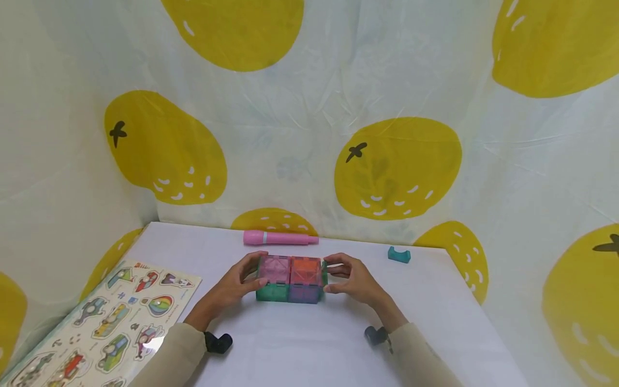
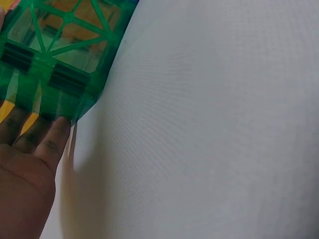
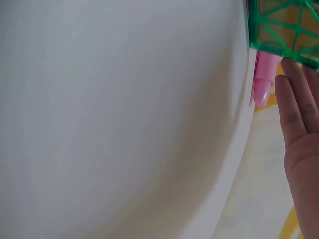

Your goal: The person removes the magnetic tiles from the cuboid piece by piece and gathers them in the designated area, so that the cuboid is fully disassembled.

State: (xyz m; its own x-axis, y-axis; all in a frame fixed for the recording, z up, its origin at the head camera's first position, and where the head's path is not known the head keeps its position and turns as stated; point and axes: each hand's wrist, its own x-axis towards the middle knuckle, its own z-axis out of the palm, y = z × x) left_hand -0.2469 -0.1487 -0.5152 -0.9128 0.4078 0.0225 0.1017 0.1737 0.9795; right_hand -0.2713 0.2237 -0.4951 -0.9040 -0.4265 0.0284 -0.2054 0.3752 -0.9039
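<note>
A box built of translucent magnetic tiles (image 1: 290, 284) stands on the white table, with pink and orange tiles on top and green and purple ones facing front. My left hand (image 1: 237, 280) grips its left end, thumb at the front and fingers round the back. In the left wrist view those fingertips touch the green end tile (image 2: 68, 17). At the opposite end, my right hand (image 1: 359, 280) holds a green magnetic tile (image 1: 324, 272) upright between thumb and fingers, against or very close to the box. The right wrist view shows fingertips at this tile's edge (image 3: 274, 51).
Behind the box lies a pink pen-shaped toy (image 1: 285, 238). A small teal curved block (image 1: 398, 255) is at the back right. On the left rests a picture puzzle board (image 1: 164, 287). A fruit-patterned curtain (image 1: 300, 134) hangs behind the table (image 1: 300, 344).
</note>
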